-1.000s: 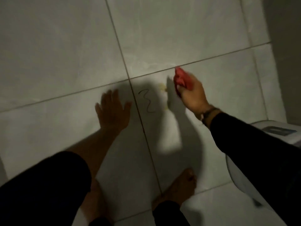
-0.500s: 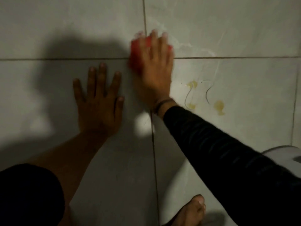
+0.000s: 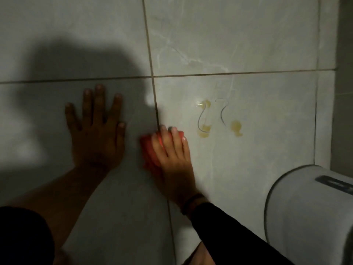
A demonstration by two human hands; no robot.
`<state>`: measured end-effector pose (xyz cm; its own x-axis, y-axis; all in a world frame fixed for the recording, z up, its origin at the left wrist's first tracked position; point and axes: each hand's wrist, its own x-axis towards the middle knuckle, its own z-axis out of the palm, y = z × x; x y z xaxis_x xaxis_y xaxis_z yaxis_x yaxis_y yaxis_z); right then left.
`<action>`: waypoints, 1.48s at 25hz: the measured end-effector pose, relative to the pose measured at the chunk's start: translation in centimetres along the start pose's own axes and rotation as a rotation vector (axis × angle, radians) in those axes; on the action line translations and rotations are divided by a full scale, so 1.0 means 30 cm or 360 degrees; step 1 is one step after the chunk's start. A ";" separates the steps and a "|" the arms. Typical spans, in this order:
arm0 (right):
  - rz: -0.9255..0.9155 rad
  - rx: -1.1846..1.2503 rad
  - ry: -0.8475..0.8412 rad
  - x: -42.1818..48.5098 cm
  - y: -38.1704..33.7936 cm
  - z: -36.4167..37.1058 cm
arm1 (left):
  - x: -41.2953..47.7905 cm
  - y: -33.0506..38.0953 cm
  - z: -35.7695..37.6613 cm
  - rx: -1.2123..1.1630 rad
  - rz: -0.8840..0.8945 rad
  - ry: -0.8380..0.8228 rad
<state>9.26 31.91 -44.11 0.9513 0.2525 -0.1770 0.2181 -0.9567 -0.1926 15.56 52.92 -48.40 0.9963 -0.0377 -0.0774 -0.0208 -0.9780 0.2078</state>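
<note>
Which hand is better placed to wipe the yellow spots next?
Right. The right hand presses the red cloth on the tile just beside the yellow spots; the left hand lies flat, empty, farther away.

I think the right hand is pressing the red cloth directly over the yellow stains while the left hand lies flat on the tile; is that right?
Not quite: in the head view the right hand presses the red cloth left of the yellow stains, apart from them, at the grout line. The left hand does lie flat on the tile.
</note>
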 end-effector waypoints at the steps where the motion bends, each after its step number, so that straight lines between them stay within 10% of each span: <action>1: 0.0028 -0.0018 -0.0002 -0.020 0.051 -0.009 | -0.002 -0.001 0.004 0.0015 -0.0007 0.0010; 13: 0.0737 0.0292 0.0173 0.055 0.323 -0.032 | 0.015 -0.023 0.032 0.0060 0.0020 -0.0012; 18: 0.0533 0.0248 -0.0107 -0.155 0.418 -0.047 | 0.004 -0.017 0.023 0.0031 -0.0012 -0.0035; 22: 0.1009 0.0340 0.0247 0.046 0.615 -0.089 | 0.009 -0.009 0.023 0.0058 -0.0009 -0.0006; 37: 0.0685 0.0230 0.0024 0.255 0.671 -0.206 | -0.003 -0.003 0.018 -0.0032 -0.0023 -0.0001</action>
<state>22.28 13.70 -43.38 0.9519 -0.1672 -0.2568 -0.2299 -0.9438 -0.2375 15.42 52.89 -48.94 0.9964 -0.0234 -0.0811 -0.0045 -0.9741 0.2262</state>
